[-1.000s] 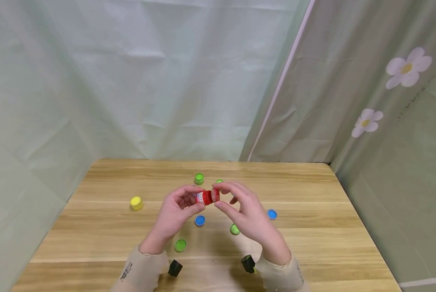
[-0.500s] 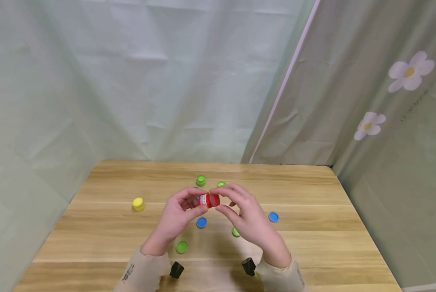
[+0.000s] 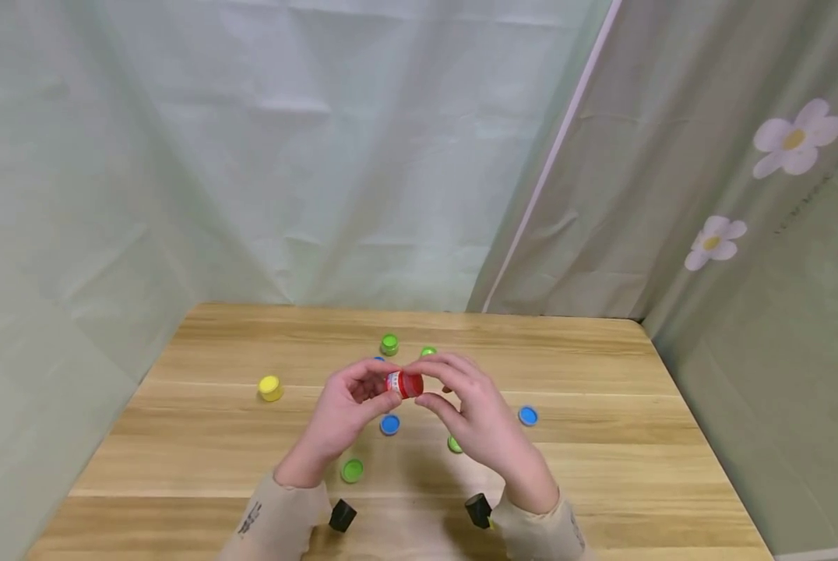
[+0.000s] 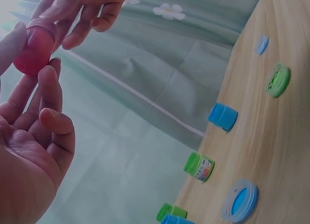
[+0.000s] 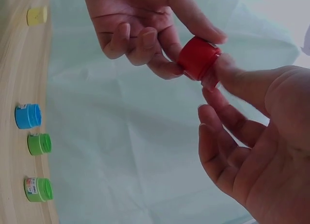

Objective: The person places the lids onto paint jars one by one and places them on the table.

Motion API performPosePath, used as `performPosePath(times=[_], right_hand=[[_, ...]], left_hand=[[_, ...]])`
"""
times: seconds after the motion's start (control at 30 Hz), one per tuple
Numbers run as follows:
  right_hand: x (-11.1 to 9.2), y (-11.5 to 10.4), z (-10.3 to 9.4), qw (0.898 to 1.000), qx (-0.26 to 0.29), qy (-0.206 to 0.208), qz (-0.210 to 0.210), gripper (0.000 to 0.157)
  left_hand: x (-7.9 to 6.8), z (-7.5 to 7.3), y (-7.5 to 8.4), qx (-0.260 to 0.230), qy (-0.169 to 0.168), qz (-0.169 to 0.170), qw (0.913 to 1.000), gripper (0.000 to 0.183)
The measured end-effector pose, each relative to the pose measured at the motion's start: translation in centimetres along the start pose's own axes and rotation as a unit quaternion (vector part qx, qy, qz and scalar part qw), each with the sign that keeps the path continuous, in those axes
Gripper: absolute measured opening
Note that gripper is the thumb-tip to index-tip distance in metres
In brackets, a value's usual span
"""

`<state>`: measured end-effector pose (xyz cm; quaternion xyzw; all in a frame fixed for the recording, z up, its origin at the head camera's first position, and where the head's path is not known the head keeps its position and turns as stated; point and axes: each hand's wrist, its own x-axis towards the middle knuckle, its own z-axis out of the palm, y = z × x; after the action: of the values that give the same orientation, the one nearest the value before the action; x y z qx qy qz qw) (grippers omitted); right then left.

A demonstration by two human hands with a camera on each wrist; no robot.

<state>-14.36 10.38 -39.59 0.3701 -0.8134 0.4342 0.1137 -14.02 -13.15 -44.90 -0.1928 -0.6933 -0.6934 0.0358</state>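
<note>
The red jar (image 5: 196,58) is pinched by the left hand (image 3: 344,409), seemingly for steadiness. Its lid (image 5: 210,80) is right-side, pinched by the right hand (image 3: 480,411).

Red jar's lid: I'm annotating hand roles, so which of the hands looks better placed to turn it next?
Probably the right hand: it pinches the lid, while the left hand grips the labelled body of the red jar and would likely serve better to steady it.
</note>
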Motion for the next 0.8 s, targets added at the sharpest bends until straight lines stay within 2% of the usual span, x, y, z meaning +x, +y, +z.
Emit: performPosePath(times=[0.3, 0.57, 0.8], right_hand=[[-0.16, -0.01, 0.54, 0.998, -0.025, -0.009, 0.064, 0.034], [-0.01, -0.25, 0.94, 0.993, -0.058, 0.004, 0.106, 0.013], [-0.31, 0.14, 0.56, 0.991, -0.08, 0.002, 0.111, 0.027]], left_hand=[[-0.27, 0.0, -0.32, 0.007, -0.001, -0.006, 1.0, 0.031], [-0.02, 0.25, -0.15, 0.001, -0.014, 0.024, 0.9996, 0.034], [0.12, 0.34, 0.08, 0.01, -0.007, 0.021, 0.9997, 0.032]])
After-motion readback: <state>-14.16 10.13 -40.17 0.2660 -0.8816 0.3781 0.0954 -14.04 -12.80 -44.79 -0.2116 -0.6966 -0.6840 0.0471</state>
